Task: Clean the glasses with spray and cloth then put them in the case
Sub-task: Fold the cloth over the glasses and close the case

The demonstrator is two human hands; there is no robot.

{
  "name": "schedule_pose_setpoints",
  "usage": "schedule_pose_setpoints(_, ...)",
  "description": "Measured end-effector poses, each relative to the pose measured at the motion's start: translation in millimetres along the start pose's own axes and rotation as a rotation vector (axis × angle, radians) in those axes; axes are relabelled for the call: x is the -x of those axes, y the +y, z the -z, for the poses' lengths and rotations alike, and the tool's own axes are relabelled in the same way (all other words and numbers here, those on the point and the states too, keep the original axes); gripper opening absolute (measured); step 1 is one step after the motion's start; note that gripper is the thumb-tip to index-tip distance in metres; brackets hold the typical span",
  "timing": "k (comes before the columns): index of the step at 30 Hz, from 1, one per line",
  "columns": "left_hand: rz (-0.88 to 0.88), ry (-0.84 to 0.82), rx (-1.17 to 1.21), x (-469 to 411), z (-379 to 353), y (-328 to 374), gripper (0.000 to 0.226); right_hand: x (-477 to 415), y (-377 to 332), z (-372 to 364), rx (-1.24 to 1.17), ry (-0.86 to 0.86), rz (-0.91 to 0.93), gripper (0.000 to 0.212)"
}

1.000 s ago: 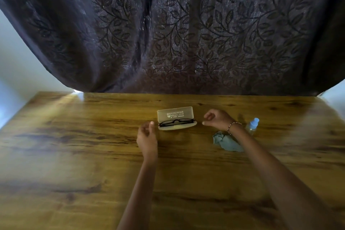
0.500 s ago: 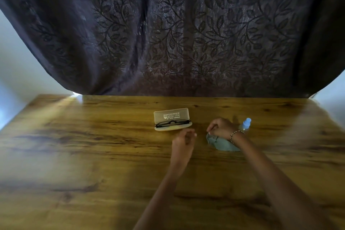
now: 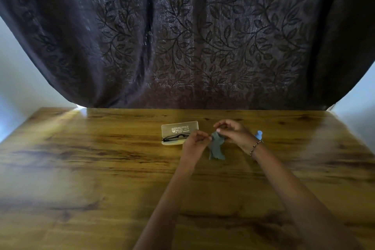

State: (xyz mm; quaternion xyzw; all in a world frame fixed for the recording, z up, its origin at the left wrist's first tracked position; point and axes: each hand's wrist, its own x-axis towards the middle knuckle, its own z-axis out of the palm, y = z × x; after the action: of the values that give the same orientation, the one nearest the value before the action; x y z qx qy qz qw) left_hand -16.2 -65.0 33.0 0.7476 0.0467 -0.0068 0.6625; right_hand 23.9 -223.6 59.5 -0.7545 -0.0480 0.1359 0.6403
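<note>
Both hands up over the bench (image 3: 101, 168), left hand (image 3: 195, 141) and right hand (image 3: 233, 134) each pinching the cloth (image 3: 216, 148), glasses (image 3: 175, 137) in open case (image 3: 179, 129) just left, spray bottle (image 3: 259, 134) behind right wrist

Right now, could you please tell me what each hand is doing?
Left hand: pinched shut on the grey cleaning cloth.
Right hand: pinched shut on the same cloth, lifting it.

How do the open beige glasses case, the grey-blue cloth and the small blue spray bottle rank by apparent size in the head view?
1. Open beige glasses case
2. Grey-blue cloth, crumpled and partly hidden
3. Small blue spray bottle, mostly hidden behind the right wrist
</note>
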Motion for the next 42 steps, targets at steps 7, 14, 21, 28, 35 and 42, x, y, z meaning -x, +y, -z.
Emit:
schedule_pose_setpoints(7, 0.027, -0.146, 0.049, -3, 12, 14, 0.012, -3, -6, 0, -0.063, -0.007, 0.080, 0.015)
schedule_pose_setpoints(14, -0.058, -0.017, -0.026, -9, 21, 30, 0.012, -5, -13, 5, 0.007, -0.129, 0.094, 0.029)
schedule_pose_setpoints(21, -0.377, -0.045, -0.285, -13, 26, 41, 0.007, -5, -21, -3, 0.036, -0.255, 0.001, 0.026)
schedule_pose_setpoints(28, -0.093, 0.000, 0.087, -4, 33, 40, 0.036, -4, -29, -6, -0.100, -0.245, 0.035, 0.019)
schedule_pose_setpoints(35, 0.304, -0.338, 0.344, 2, 32, -14, 0.092, -5, -36, -7, -0.301, -0.171, 0.035, 0.034)
schedule_pose_setpoints(42, 0.257, -0.222, 0.625, 4, 23, -11, 0.056, -3, -33, -3, -0.260, -0.138, 0.057, 0.029)
